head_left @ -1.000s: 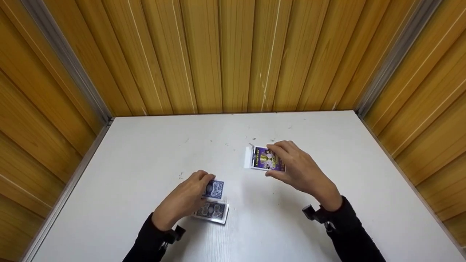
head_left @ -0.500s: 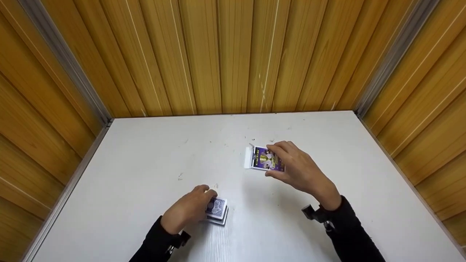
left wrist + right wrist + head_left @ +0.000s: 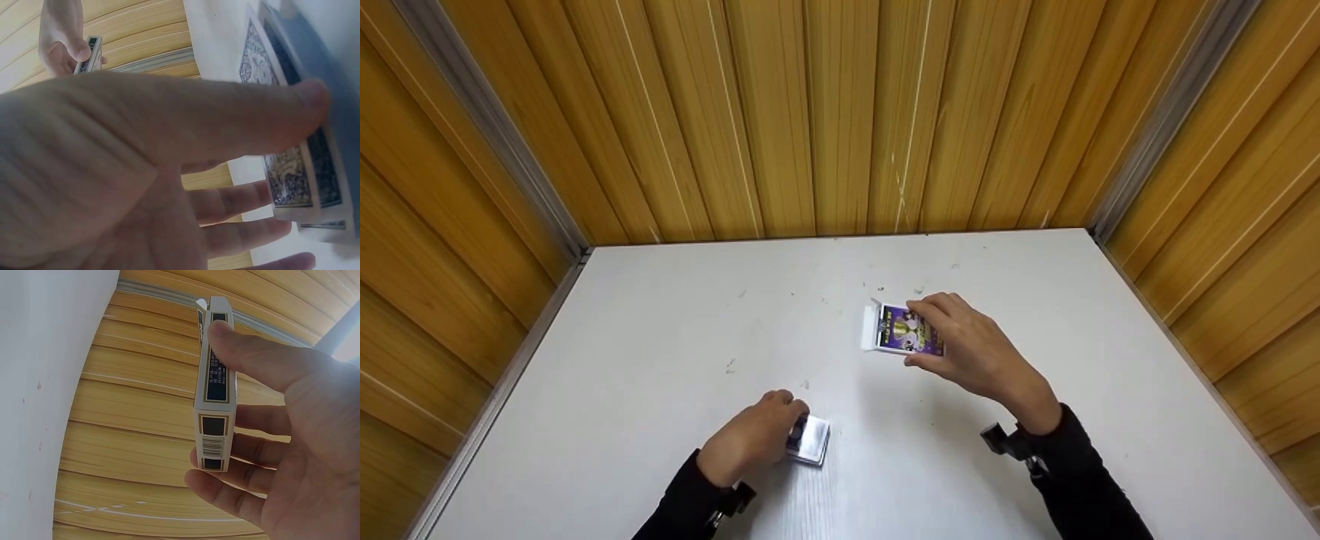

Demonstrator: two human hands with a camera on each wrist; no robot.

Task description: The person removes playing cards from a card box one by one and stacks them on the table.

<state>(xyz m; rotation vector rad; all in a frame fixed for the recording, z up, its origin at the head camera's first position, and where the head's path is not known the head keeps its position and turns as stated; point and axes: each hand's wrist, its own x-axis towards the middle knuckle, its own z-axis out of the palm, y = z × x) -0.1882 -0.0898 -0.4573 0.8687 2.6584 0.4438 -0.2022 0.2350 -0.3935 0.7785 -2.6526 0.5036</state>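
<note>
On the white table, left of centre in the head view, my left hand [image 3: 757, 433] grips a stack of playing cards [image 3: 811, 439]. Their patterned backs show in the left wrist view, where my thumb lies along one edge of the cards [image 3: 288, 177] and the fingers reach the opposite side. Further right and above the table, my right hand [image 3: 979, 351] holds a purple card box [image 3: 898, 328] between thumb and fingers. The box's white flap stands open toward the left. A barcode end of the box [image 3: 214, 439] faces the right wrist camera; its inside is hidden.
The white table [image 3: 660, 315] carries small dark marks and scuffs. Yellow wood-patterned panels [image 3: 840, 120] wall it in at the back and on both sides, with grey metal posts [image 3: 521, 142] at the corners.
My left hand has lowered the cards it holds toward me, onto the other cards on the table, so they now make one stack. The right hand and the box have stayed almost still.
</note>
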